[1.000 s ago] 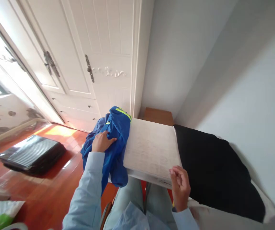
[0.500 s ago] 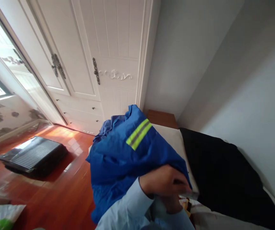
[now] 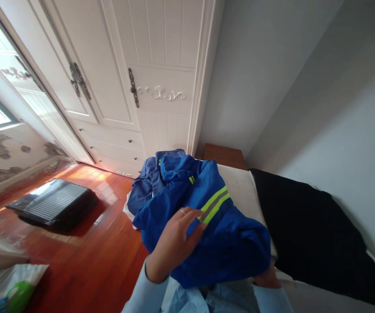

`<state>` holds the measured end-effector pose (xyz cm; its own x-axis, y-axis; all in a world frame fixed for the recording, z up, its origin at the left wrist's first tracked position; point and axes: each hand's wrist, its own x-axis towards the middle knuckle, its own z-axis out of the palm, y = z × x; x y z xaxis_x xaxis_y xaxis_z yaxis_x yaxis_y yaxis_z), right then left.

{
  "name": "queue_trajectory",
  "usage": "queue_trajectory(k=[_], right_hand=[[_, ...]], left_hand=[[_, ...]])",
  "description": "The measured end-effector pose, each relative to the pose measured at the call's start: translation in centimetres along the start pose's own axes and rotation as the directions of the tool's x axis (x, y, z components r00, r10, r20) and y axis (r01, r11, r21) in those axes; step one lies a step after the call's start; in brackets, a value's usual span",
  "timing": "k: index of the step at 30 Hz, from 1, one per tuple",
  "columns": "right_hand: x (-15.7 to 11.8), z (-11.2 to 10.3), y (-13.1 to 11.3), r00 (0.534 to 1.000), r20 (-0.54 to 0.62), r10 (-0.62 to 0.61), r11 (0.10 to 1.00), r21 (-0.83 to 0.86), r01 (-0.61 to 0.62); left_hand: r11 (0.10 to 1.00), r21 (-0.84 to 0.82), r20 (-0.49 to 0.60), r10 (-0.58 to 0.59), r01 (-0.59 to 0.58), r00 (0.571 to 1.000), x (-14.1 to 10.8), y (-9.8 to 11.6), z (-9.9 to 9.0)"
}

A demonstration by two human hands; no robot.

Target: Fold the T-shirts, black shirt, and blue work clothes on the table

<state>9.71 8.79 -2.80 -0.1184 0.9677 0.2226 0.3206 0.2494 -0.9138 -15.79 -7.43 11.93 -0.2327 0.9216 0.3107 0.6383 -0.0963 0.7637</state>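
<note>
A bright blue garment (image 3: pixel 187 248) with yellow-green and grey reflective stripes lies bunched in front of me, on the near end of a pale surface. My left hand (image 3: pixel 177 237) is over its left part, fingers apart and bent, the fingertips at the striped band. A ring shows on one finger. My right hand (image 3: pixel 267 278) is at the garment's lower right corner, partly under the cloth, its fingers hidden. Behind the bright garment is a duller blue cloth (image 3: pixel 143 184), heaped beside it.
A black cloth (image 3: pixel 311 234) covers the right side of the pale bed-like surface (image 3: pixel 239 187). White wardrobe (image 3: pixel 164 56) stands ahead, with a brown wooden piece (image 3: pixel 225 156) beside it. On the red floor are a black ribbed case (image 3: pixel 55 204) and a plastic bag (image 3: pixel 18 287).
My hands, crossed near the lower right before, are now apart, the left one over the garment's left part. The garment has been lowered and spread, showing more stripes and the duller blue cloth.
</note>
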Motion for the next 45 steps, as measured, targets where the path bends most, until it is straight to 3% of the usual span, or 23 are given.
queue_trajectory(k=[2, 4, 6, 8, 10, 11, 13, 15, 18, 20, 21, 24, 26, 27, 29, 32, 35, 37, 41, 43, 45], right_hand=[[-0.3, -1.0, -1.3, 0.986, -0.006, 0.167, 0.977, 0.132, -0.165], [0.1, -2.0, -3.4, 0.981, 0.014, 0.194, 0.945, 0.266, -0.190], [0.9, -2.9, -5.8, 0.998, 0.034, 0.044, 0.948, 0.314, -0.052], [1.5, -3.4, -7.8, 0.972, 0.126, -0.198, 0.967, 0.188, 0.173], [1.9, -3.0, -8.9, 0.859, 0.376, -0.349, 0.921, -0.030, 0.387], [2.0, -2.4, -9.0, 0.780, 0.523, -0.344, 0.876, -0.121, 0.467], [2.1, -0.6, -8.8, 0.623, 0.751, -0.220, 0.790, -0.238, 0.565], [2.1, 1.4, -8.2, 0.541, 0.836, -0.095, 0.727, -0.313, 0.612], [2.4, 3.0, -7.8, 0.543, 0.835, -0.084, 0.680, -0.351, 0.644], [3.1, 2.5, -8.3, 0.565, 0.814, -0.135, 0.712, -0.317, 0.626], [3.6, 1.8, -8.8, 0.589, 0.794, -0.151, 0.745, -0.300, 0.596], [5.2, -0.4, -10.5, 0.728, 0.665, -0.169, 0.843, -0.285, 0.457], [5.9, -1.2, -11.3, 0.763, 0.622, -0.176, 0.864, -0.274, 0.423], [6.0, -1.2, -11.4, 0.751, 0.635, -0.181, 0.855, -0.275, 0.439], [5.6, -0.3, -11.1, 0.682, 0.709, -0.179, 0.801, -0.297, 0.519], [3.9, 2.1, -9.8, 0.577, 0.808, -0.120, 0.656, -0.372, 0.657], [2.0, 4.0, -8.6, 0.568, 0.819, -0.075, 0.527, -0.451, 0.720], [1.4, 4.4, -8.2, 0.572, 0.814, -0.101, 0.498, -0.456, 0.737], [1.0, 4.0, -8.1, 0.526, 0.831, -0.180, 0.554, -0.356, 0.752], [1.3, 3.6, -8.4, 0.552, 0.806, -0.214, 0.634, -0.315, 0.706], [2.4, 2.9, -8.9, 0.629, 0.730, -0.267, 0.741, -0.262, 0.618]], left_hand=[[0.961, 0.252, -0.201, -0.067, 0.118, 0.977, 0.2, -3.0, 0.2], [0.878, 0.410, -0.353, -0.097, 0.246, 0.931, 0.2, -6.1, 0.1], [0.797, 0.481, -0.437, -0.142, 0.365, 0.888, -0.1, -8.5, -0.4], [0.739, 0.489, -0.464, -0.228, 0.462, 0.856, -0.4, -9.8, -1.2], [0.718, 0.447, -0.455, -0.331, 0.534, 0.826, -0.7, -10.1, -1.8], [0.719, 0.413, -0.442, -0.378, 0.559, 0.814, -0.7, -10.0, -2.0], [0.747, 0.326, -0.409, -0.441, 0.580, 0.799, -0.8, -9.5, -2.1], [0.795, 0.223, -0.392, -0.457, 0.564, 0.799, -0.7, -9.0, -1.9], [0.870, 0.053, -0.380, -0.437, 0.490, 0.816, -0.8, -8.2, -1.4], [0.899, -0.056, -0.352, -0.425, 0.434, 0.834, -1.0, -7.6, -1.2], [0.906, -0.108, -0.339, -0.421, 0.409, 0.841, -1.1, -7.2, -1.1], [0.903, -0.245, -0.335, -0.421, 0.354, 0.843, -1.2, -6.2, -0.9], [0.897, -0.296, -0.342, -0.422, 0.330, 0.840, -1.1, -5.8, -0.6], [0.896, -0.305, -0.343, -0.420, 0.323, 0.840, -1.0, -5.6, -0.4], [0.898, -0.299, -0.344, -0.417, 0.323, 0.841, -1.0, -5.5, 0.0], [0.898, -0.262, -0.329, -0.429, 0.355, 0.842, -1.3, -5.8, 0.4], [0.897, -0.182, -0.312, -0.442, 0.404, 0.841, -2.0, -6.3, 0.5], [0.896, -0.122, -0.309, -0.444, 0.428, 0.841, -2.4, -6.6, 0.4], [0.899, -0.100, -0.306, -0.436, 0.426, 0.846, -2.7, -7.0, 0.4], [0.906, -0.148, -0.315, -0.424, 0.398, 0.849, -2.6, -7.2, 0.5], [0.903, -0.228, -0.337, -0.425, 0.365, 0.840, -2.5, -7.3, 0.7]])
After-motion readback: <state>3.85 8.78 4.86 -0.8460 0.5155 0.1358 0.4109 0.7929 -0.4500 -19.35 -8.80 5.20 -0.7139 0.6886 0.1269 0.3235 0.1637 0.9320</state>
